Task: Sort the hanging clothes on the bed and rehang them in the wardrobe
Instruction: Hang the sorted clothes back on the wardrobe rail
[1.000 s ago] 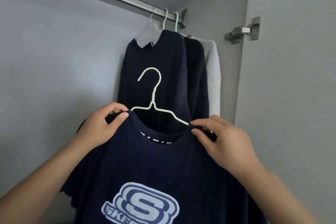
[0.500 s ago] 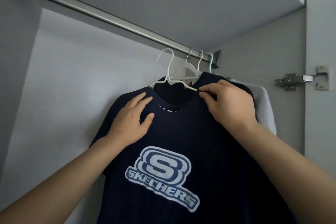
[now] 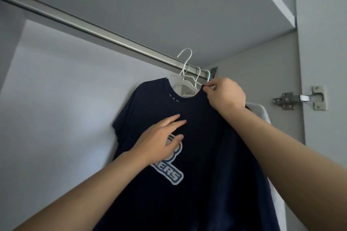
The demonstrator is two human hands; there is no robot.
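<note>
Since the earlier frames the navy T-shirt (image 3: 202,137) has risen from chest height to just under the rail (image 3: 105,33), and the left hand (image 3: 159,142) has slid from the collar down onto the chest. Its white hanger (image 3: 185,62) now has its hook level with the rail, beside the hangers of clothes already hung at the right end (image 3: 197,78), though whether the hook is seated I cannot tell. So several garments look rehung and this one is nearly done; what waits on the bed is out of view. The right hand (image 3: 225,95) reaches up, pinching the collar at the shoulder, while the left lies flat, fingers straight, on the fabric.
</note>
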